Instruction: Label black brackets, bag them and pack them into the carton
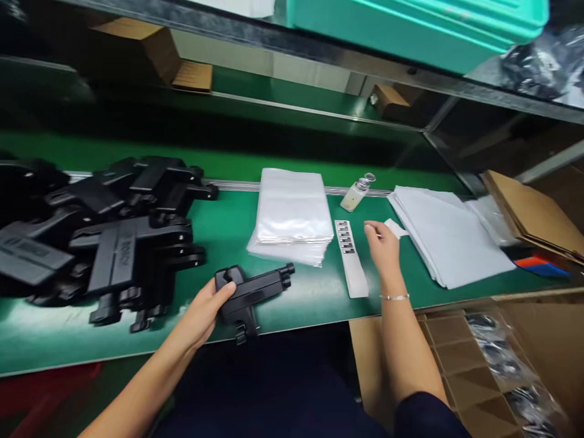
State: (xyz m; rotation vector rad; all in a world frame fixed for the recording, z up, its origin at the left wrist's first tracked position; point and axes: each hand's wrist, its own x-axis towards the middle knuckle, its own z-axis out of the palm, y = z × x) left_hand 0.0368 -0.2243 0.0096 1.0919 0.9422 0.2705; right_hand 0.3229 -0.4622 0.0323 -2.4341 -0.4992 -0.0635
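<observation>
My left hand grips a black plastic part at its left end, near the front edge of the green work surface. My right hand hovers just right of a white strip of labels, its fingers pinched together on something small I cannot make out. A small white cloth lies right behind that hand. A stack of clear plastic bags lies between the two hands, further back.
A heap of the same black parts fills the left. A small clear bottle stands at the back. White sheets and flat cardboard lie right. A divided carton with bagged parts sits lower right. A teal bin sits on the shelf above.
</observation>
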